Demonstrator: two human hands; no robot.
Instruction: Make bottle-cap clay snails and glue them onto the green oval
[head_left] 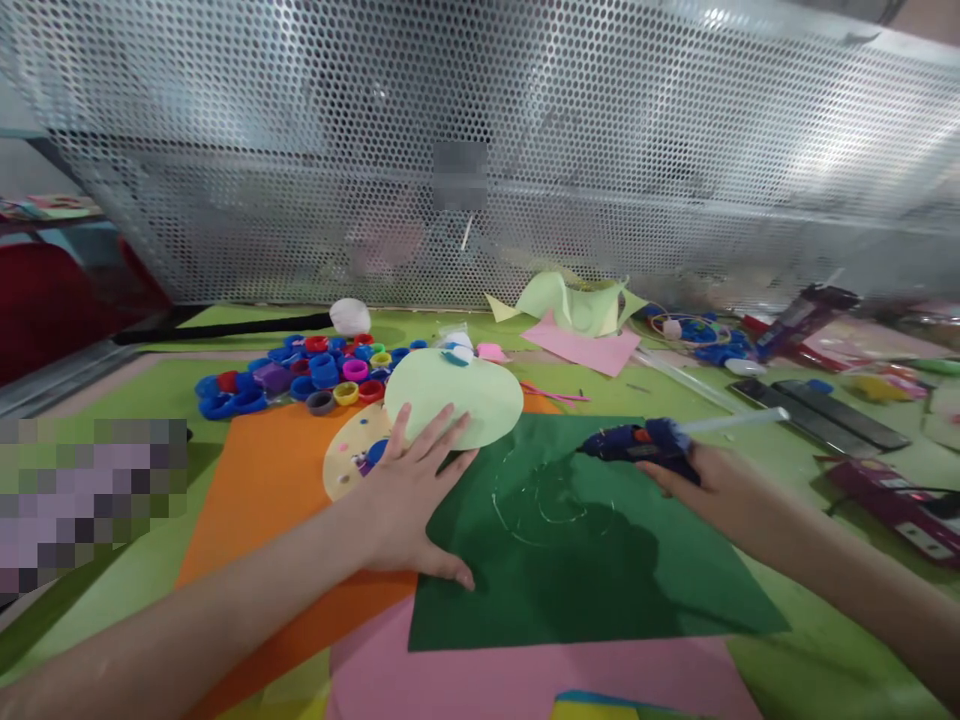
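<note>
Spread flat, my left hand (420,490) presses on the left part of a dark green sheet (600,590), its fingertips reaching over a pale green paper oval (465,395). My right hand (697,475) grips a blue glue gun (637,445), with a clear glue stick (739,420) poking out of its back. The nozzle points left, just above the green sheet. Curved lines of clear glue (555,510) lie on that sheet. Under my left fingers, a cream paper round (345,450) with small dots and a blue piece is partly hidden.
An orange sheet (262,500) and a pink sheet (465,670) lie beneath. Several bottle caps (322,370) are heaped behind. Paper scraps (577,305) sit near the perforated metal screen (480,120). At right are a phone-like black object (840,415) and a power strip (896,505) with a cord.
</note>
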